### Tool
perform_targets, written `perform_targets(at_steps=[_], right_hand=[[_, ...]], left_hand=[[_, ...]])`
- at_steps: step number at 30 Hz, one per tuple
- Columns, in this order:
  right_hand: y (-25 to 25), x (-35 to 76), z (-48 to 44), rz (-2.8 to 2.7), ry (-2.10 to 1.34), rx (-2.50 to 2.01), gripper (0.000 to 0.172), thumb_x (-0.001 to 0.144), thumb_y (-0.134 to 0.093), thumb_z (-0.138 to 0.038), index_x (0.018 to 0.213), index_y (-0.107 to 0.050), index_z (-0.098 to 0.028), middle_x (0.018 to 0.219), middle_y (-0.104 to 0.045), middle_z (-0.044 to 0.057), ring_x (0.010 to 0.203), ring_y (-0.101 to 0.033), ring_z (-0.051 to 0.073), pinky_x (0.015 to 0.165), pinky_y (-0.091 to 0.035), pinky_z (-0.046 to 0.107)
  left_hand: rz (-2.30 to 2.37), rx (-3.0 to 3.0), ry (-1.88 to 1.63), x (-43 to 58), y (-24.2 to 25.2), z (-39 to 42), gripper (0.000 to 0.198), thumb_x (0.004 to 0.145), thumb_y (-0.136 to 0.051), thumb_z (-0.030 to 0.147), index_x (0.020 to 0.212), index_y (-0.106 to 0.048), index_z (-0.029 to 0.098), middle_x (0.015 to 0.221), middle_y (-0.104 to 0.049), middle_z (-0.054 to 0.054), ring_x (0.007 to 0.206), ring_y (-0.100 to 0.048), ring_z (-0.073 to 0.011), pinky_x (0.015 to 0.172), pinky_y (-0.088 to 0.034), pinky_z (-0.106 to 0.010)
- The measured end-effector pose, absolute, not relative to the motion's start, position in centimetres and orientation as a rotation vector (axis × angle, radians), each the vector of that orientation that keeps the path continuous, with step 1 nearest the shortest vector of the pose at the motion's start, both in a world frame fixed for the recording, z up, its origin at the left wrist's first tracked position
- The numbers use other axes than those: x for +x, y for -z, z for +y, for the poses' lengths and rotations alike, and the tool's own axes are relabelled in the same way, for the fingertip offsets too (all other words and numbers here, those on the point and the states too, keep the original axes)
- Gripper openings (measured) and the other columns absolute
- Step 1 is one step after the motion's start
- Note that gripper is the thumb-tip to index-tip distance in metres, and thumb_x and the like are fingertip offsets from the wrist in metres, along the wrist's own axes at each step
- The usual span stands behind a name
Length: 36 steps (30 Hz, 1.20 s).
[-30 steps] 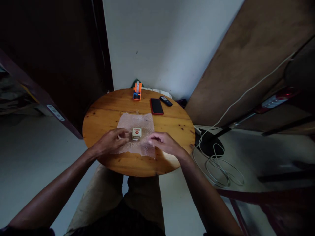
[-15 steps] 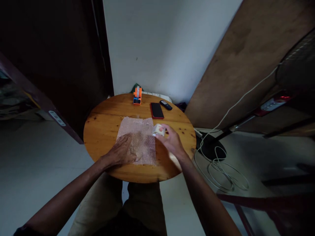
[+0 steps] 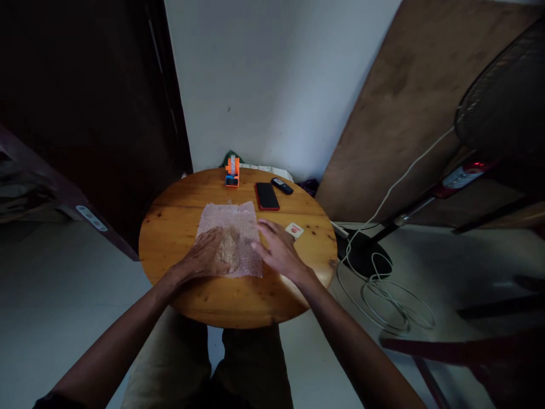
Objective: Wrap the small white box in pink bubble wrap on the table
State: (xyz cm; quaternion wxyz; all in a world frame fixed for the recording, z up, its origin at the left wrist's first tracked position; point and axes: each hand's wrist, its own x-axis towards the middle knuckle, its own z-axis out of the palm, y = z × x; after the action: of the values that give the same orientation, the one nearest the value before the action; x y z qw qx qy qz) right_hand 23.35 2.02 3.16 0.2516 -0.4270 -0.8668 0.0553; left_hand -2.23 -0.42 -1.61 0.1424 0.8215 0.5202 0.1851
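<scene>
A sheet of clear, pinkish bubble wrap (image 3: pixel 251 250) lies on the round wooden table (image 3: pixel 213 301). My left hand (image 3: pixel 205 253) rests on its left part, fingers stretched out and thumb apart. Beside that hand, a pale tan thing (image 3: pixel 229 250) shows on or under the wrap; I cannot tell which, nor its kind. My right hand (image 3: pixel 279 250) is at the right edge of the sheet, empty, with its fingers apart. Just beyond the right hand, a small white box (image 3: pixel 294 230) with a red mark sits on the wood, partly hidden by that hand.
An orange and blue tape dispenser (image 3: pixel 232 172) stands at the far edge. Near it lie a phone (image 3: pixel 267 196) with a red edge and a small dark keypad phone (image 3: pixel 281 186). A fan (image 3: pixel 502 96) and a coiled white cable (image 3: pixel 395 309) are to the right.
My right hand has let go of the small white box, which now lies on the table at the right. That hand has moved to the wrap's right edge. My left hand stays on the sheet.
</scene>
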Motion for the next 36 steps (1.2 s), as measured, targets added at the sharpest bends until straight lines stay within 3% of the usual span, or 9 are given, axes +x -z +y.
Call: perform_targets(at_steps=[4, 11, 16, 20, 23, 28, 32, 36], right_hand=[[-2.3, 19.3, 4.6, -2.534, -0.125, -1.263, 0.055, 0.096, -0.052, -0.037, 0.145, -0.047, -0.012, 0.151, -0.047, 0.019, 0.138, -0.045, 0.032, 0.113, -0.039, 0.048], [0.5, 19.3, 7.6, -2.616, -0.069, -1.5, 0.062, 0.1, -0.041, -0.053, 0.151, -0.042, -0.017, 0.16, -0.036, 0.016, 0.146, -0.035, 0.034, 0.116, -0.03, 0.051], [0.6, 19.3, 7.5, -2.603, -0.102, -1.505, 0.061, 0.101, -0.039, -0.052, 0.15, -0.043, -0.017, 0.16, -0.036, 0.015, 0.147, -0.033, 0.032, 0.117, -0.029, 0.05], [-0.6, 19.4, 7.2, -2.544, -0.186, -1.498, 0.053, 0.102, -0.038, -0.045, 0.147, -0.047, -0.018, 0.158, -0.041, 0.013, 0.145, -0.038, 0.028, 0.117, -0.032, 0.047], [-2.4, 20.9, 6.3, -2.484, -0.147, -1.43, 0.044, 0.102, -0.04, -0.04, 0.136, -0.059, -0.018, 0.154, -0.046, 0.013, 0.142, -0.042, 0.028, 0.114, -0.036, 0.047], [-4.6, 26.6, 4.0, -2.317, -0.019, -1.416, 0.037, 0.094, -0.053, -0.036, 0.124, -0.066, -0.02, 0.148, -0.052, 0.013, 0.132, -0.052, 0.033, 0.107, -0.042, 0.053], [-3.4, 30.7, 3.8, -2.186, -0.013, -1.575, 0.049, 0.082, -0.067, -0.039, 0.126, -0.064, -0.018, 0.134, -0.063, 0.016, 0.123, -0.058, 0.036, 0.103, -0.045, 0.055], [-1.9, 31.7, 4.1, -2.096, -0.188, -1.741, 0.052, 0.077, -0.07, -0.028, 0.128, -0.061, -0.018, 0.121, -0.07, 0.013, 0.107, -0.066, 0.032, 0.095, -0.052, 0.05]], left_hand=[[1.521, 2.386, -0.397, -2.7, 2.1, -0.4, 0.104, 0.073, -0.071, 0.058, 0.156, -0.025, 0.014, 0.162, -0.029, -0.021, 0.151, -0.026, -0.0386, 0.123, -0.024, -0.054], [1.557, 2.39, -0.292, -4.3, 2.0, -1.4, 0.114, 0.073, -0.064, 0.074, 0.158, -0.02, 0.012, 0.165, -0.021, -0.022, 0.153, -0.019, -0.0376, 0.124, -0.02, -0.052], [1.633, 2.434, -0.244, -4.9, 1.4, -3.0, 0.102, 0.079, -0.061, 0.069, 0.156, -0.026, 0.013, 0.164, -0.023, -0.021, 0.153, -0.02, -0.039, 0.123, -0.017, -0.057], [1.647, 2.498, -0.243, -3.1, -0.2, -5.1, 0.072, 0.087, -0.059, 0.048, 0.15, -0.04, 0.017, 0.163, -0.03, -0.018, 0.153, -0.021, -0.0372, 0.124, -0.015, -0.058], [1.534, 2.537, -0.299, -1.2, -1.2, -6.7, 0.065, 0.088, -0.059, 0.039, 0.148, -0.044, 0.022, 0.163, -0.031, -0.012, 0.153, -0.022, -0.0332, 0.125, -0.013, -0.056], [1.387, 2.509, -0.324, 0.6, -0.5, -8.0, 0.06, 0.088, -0.06, 0.046, 0.143, -0.05, 0.024, 0.157, -0.044, -0.009, 0.15, -0.03, -0.0304, 0.126, -0.014, -0.055], [1.43, 2.494, -0.423, 0.9, 0.9, -8.2, 0.059, 0.088, -0.059, 0.051, 0.139, -0.054, 0.021, 0.154, -0.047, -0.012, 0.146, -0.036, -0.032, 0.124, -0.017, -0.055], [1.478, 2.489, -0.503, 1.5, 1.4, -8.6, 0.062, 0.088, -0.058, 0.055, 0.14, -0.054, 0.02, 0.153, -0.047, -0.014, 0.146, -0.035, -0.034, 0.123, -0.018, -0.058]])
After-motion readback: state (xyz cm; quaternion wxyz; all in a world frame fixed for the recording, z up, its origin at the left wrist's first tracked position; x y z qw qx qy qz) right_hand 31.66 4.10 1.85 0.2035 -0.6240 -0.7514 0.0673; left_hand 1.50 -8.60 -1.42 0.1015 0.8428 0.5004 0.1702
